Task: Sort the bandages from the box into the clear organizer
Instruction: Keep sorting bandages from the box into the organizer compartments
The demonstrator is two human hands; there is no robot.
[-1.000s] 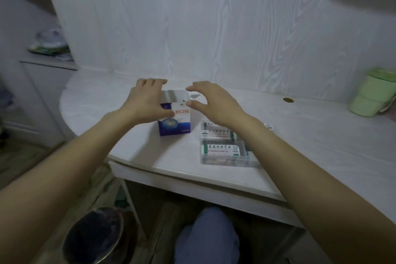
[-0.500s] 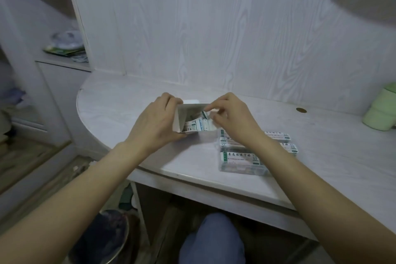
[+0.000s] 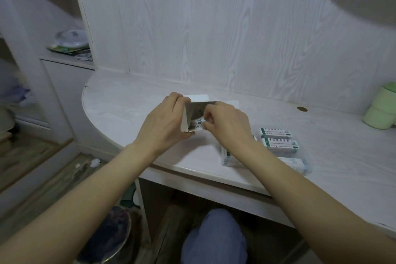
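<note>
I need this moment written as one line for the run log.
left hand: holds open box | right hand: pinches bandages at box mouth | organizer: on desk, partly filled

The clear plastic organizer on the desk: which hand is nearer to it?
Right. The right hand is just left of the clear plastic organizer, its forearm crossing it; the left hand grips the white cardboard box farther left.
</note>
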